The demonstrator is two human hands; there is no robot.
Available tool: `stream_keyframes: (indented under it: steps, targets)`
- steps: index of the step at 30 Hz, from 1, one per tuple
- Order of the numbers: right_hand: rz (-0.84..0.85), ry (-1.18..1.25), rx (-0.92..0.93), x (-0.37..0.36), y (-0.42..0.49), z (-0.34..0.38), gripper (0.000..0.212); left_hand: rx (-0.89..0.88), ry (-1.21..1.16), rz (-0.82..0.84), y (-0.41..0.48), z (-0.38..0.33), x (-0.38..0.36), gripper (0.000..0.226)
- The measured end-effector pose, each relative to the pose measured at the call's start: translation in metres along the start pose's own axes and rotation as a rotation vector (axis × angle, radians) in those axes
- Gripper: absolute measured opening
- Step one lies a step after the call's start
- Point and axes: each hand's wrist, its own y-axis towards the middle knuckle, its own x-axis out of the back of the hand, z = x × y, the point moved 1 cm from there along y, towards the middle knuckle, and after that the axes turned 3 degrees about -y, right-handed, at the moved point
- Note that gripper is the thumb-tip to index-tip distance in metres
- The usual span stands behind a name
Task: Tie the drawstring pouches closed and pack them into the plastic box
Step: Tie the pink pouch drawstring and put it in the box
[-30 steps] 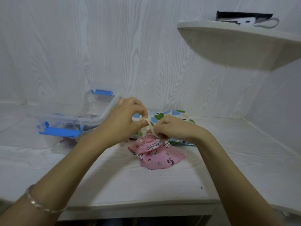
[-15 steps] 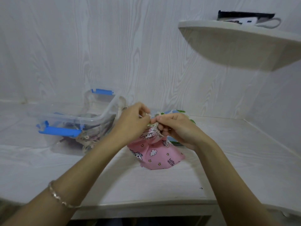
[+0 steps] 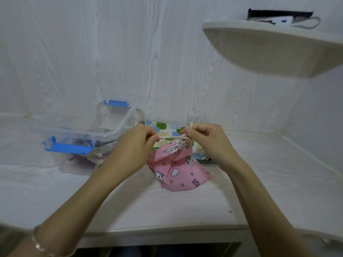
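Observation:
A pink unicorn-print drawstring pouch (image 3: 179,175) stands on the white table (image 3: 167,210), its top gathered tight. My left hand (image 3: 137,145) pinches one end of the cream drawstring to the left of the gathered neck. My right hand (image 3: 206,140) pinches the other end to the right. The cord is stretched between them over the pouch. Behind the pink pouch lies a white pouch with green and blue prints (image 3: 167,128). A clear plastic box with blue clips (image 3: 78,138) stands open at the left, with several pouches inside it.
A curved white shelf (image 3: 269,45) juts from the wall at the upper right, carrying a dark flat object (image 3: 278,15). White wood-grain walls close the back and the right side. The table's front edge runs below my forearms.
My hands have drawn apart sideways, pulling the cord ends out to the left and right. The pouch's neck is gathered tighter than before.

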Motion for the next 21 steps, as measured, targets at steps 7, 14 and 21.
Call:
stream_keyframes:
  steps: [7, 14, 21]
  targets:
    - [0.089, 0.064, -0.02, -0.013, -0.002, 0.005, 0.018, -0.12, -0.225, 0.144, -0.003, -0.018, -0.005, 0.025]
    - [0.151, 0.181, -0.032, -0.01, -0.009, 0.006, 0.025, 0.041, -0.524, 0.185, 0.001, -0.01, -0.009, 0.007]
    - [-0.114, -0.253, 0.329, -0.023, -0.014, -0.003, 0.024, 0.043, -0.441, 0.29, -0.001, -0.013, -0.009, 0.024]
